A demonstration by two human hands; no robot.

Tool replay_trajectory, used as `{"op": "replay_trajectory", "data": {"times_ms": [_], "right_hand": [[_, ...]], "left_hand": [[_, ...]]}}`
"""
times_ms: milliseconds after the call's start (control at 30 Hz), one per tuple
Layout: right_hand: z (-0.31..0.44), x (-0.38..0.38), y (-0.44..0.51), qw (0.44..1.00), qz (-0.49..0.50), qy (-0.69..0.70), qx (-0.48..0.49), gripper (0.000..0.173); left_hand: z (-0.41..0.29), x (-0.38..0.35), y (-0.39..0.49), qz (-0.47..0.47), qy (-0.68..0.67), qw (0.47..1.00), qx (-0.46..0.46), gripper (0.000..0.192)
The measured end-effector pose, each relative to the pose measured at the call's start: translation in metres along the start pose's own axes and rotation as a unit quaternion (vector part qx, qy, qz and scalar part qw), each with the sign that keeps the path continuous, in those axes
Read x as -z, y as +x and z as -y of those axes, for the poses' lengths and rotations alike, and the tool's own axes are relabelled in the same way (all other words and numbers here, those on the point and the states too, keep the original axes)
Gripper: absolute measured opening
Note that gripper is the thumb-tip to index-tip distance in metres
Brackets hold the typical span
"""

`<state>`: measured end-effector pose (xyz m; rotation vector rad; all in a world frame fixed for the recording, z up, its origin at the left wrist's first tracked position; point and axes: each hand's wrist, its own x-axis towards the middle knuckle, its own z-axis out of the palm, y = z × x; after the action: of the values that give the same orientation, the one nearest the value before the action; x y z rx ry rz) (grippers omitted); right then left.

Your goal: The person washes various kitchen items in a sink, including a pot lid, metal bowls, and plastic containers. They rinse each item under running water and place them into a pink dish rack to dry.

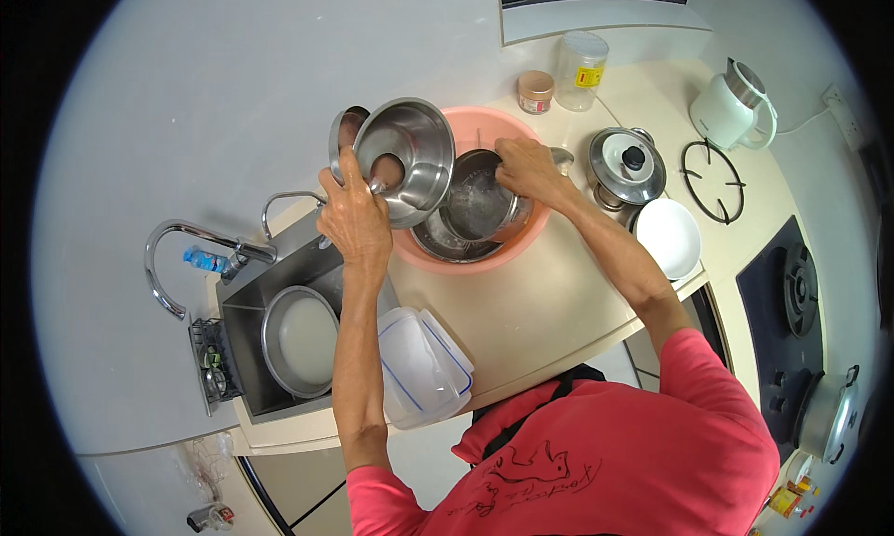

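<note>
My left hand (355, 215) grips a stainless steel pot (427, 134), tilted so its shiny inside faces me. A second steel piece (336, 141) shows behind that hand; whether it is a lid or another vessel I cannot tell. Both are above the left rim of a pink plastic basin (482, 119). My right hand (525, 167) holds the rim of another steel pot (478, 201) inside the basin. Under this pot lies a further round steel vessel (447, 246), partly hidden. A metal ladle-like end (561, 159) juts out beside my right wrist.
Left is a sink (241, 326) with a steel bowl (269, 347) of cloudy liquid under a curved faucet (157, 256). Clear plastic containers (422, 368) lie on the counter (531, 291). Rightward are a glass-lidded pot (607, 180), white bowl (668, 239), kettle (723, 110) and stove (761, 291).
</note>
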<state>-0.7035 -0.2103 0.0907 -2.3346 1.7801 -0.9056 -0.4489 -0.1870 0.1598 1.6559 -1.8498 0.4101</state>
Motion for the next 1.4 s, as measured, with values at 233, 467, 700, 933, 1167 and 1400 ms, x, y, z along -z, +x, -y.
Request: {"op": "replay_trajectory", "data": {"times_ms": [233,467,700,933,1167,1400], "right_hand": [[-0.002,0.013,0.031,0.911,0.319,0.13,-0.226,0.019],[-0.036,-0.049,0.018,0.734,0.456,0.327,-0.383,0.023],[-0.055,-0.085,0.01,0.566,0.543,0.48,-0.392,0.025],[-0.035,-0.082,0.009,0.565,0.56,0.462,-0.391,0.025],[-0.004,-0.072,0.001,0.826,0.305,0.419,-0.22,0.023],[-0.01,-0.089,-0.001,0.986,0.125,0.048,-0.097,0.028]], "left_hand": [[-0.004,-0.003,0.006,-0.04,-0.003,0.999,-0.014,0.061],[0.001,0.009,0.012,-0.071,0.013,0.997,0.007,0.059],[0.01,0.016,0.02,-0.115,0.007,0.993,0.006,0.057],[0.001,0.027,0.025,-0.135,-0.013,0.991,-0.009,0.055],[0.001,0.031,0.02,-0.133,-0.014,0.991,-0.015,0.056],[-0.008,0.024,0.008,-0.08,-0.033,0.996,0.01,0.063]]}}
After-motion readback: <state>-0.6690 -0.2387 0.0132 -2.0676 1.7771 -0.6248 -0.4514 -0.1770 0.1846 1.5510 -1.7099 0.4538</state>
